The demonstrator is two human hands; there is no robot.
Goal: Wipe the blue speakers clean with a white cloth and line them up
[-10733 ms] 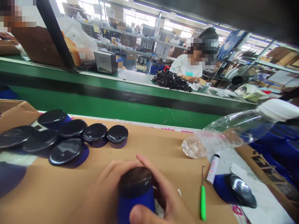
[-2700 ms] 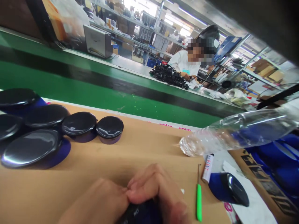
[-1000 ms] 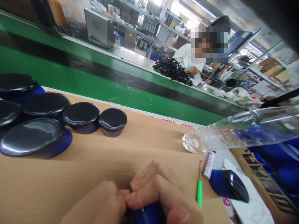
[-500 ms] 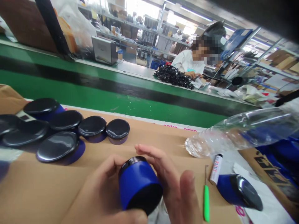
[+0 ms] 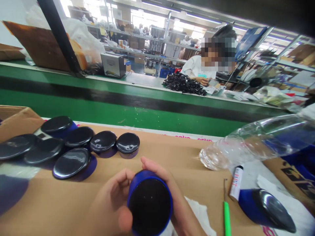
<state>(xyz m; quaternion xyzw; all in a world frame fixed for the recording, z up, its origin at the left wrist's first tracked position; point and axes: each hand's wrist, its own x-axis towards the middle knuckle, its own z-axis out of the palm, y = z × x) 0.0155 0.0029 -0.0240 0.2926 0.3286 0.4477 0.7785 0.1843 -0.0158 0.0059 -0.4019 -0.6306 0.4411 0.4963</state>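
Observation:
Between my two hands is a blue round case, tilted so that its flat black face points toward me. My left hand wraps its left side, with the thumb near the lower left edge. Along the right side, the fingers of my right hand press against the case; its thumb is hidden. Several similar blue cases with glossy black tops stand at the left on the cardboard surface. Another blue case lies tilted at the right, beside a paint marker and a green-handled hook tool.
A clear plastic bottle lies at the right. Behind the cardboard runs a green conveyor belt. A person sits beyond it near a pile of black parts. A cardboard box is at the left edge.
The held case has turned so its flat black face shows more fully. My right thumb has gone out of sight behind it. The camera view has shifted slightly, moving the surroundings in the picture.

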